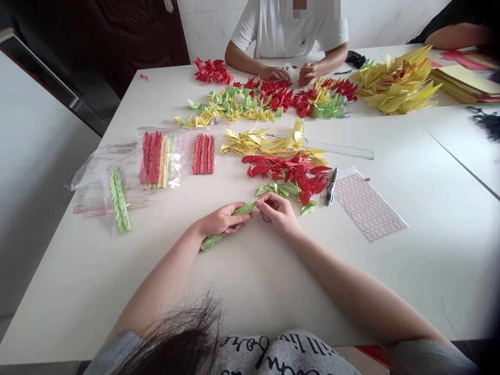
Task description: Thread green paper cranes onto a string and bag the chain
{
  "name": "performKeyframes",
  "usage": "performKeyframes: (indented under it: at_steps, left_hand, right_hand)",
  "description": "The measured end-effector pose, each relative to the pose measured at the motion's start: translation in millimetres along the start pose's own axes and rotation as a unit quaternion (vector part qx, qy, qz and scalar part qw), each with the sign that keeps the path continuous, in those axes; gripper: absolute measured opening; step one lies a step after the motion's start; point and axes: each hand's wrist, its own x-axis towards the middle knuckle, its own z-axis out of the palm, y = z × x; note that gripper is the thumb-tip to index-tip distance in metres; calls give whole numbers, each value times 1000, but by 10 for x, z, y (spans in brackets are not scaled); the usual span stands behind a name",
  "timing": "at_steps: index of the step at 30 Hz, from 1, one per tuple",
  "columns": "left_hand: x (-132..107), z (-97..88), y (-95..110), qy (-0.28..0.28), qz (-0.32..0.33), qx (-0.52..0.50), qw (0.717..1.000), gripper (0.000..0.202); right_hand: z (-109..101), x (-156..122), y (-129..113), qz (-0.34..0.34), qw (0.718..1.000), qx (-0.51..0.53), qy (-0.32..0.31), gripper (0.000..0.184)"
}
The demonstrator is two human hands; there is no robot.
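**A green stack that could slide apart**

My left hand (222,220) was closed around the stack of folded green paper pieces (226,226), which lay low over the white table (429,250), just in front of me. My right hand (279,213) had its fingertips pinched together on the upper end of the stack, near a thin dark loop (269,212). I judged that a loose grip could let the pieces slip out, and my right wrist could push the loose green pieces (283,190) beside it.

Matt folded paper: green strand (228,225), red pieces (289,169). Glossy clear plastic bags (102,165). Smooth white desk (429,260). Transparent plastic ruler (344,150).
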Motion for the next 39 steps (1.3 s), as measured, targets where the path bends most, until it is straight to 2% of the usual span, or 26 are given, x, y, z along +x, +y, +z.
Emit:
performKeyframes:
  at_steps: [3,6,11,17,21,24,30,32,35,39]
  left_hand:
    - [10,-1,-18,30,17,0,999,32]
    - [13,-10,-20,49,23,-38,998,38]
    - [6,-48,2,69,13,-103,992,37]
    - [24,-90,-6,110,31,-107,988,40]
    - [51,-105,-44,147,74,-104,981,40]
    - [72,-118,-72,150,87,-108,979,44]
    - [131,-89,-89,182,99,-138,969,53]
    - [144,-53,-82,184,103,-164,964,54]
    - [152,8,-71,181,118,-183,959,51]
    - [181,51,-76,229,152,-204,939,52]
  right_hand:
    - [-5,-1,-11,-16,999,-27,13,43]
    - [-36,14,-9,-68,993,-80,62,37]
    - [-115,67,11,-189,953,-204,116,16]
    - [-116,50,-21,-205,936,-259,121,16]
    - [-40,-59,-60,-287,917,-264,80,17]
    - [28,-157,-46,-348,896,-273,42,12]
    - [140,-248,38,-463,832,-304,-39,9]
    - [158,-245,56,-472,818,-322,-60,9]
    - [162,-231,74,-458,813,-352,-78,7]
    - [158,-225,81,-450,810,-365,-96,7]
